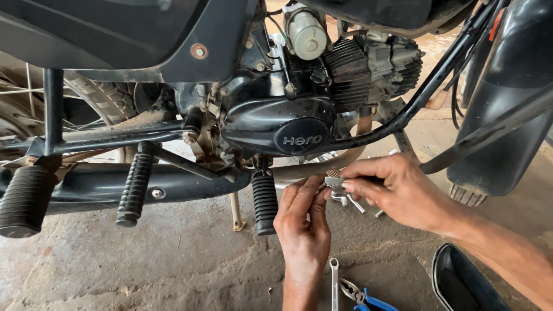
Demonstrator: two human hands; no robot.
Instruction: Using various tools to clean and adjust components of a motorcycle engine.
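Head view: left hand [303, 222] lowest in frame, rising from bottom edge, fingertips pinched on small metal part [334, 182] beside rubber footpeg [265, 201]. Right hand [397, 187] grips same part from other side, under black engine cover [276, 128]. Spanner [334, 283] and blue-handled pliers [363, 298] lie on concrete floor [173, 265] near left wrist.

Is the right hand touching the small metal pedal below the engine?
Touching. The head view shows the right hand with its fingertips pinching the small metal pedal, no gap between them.
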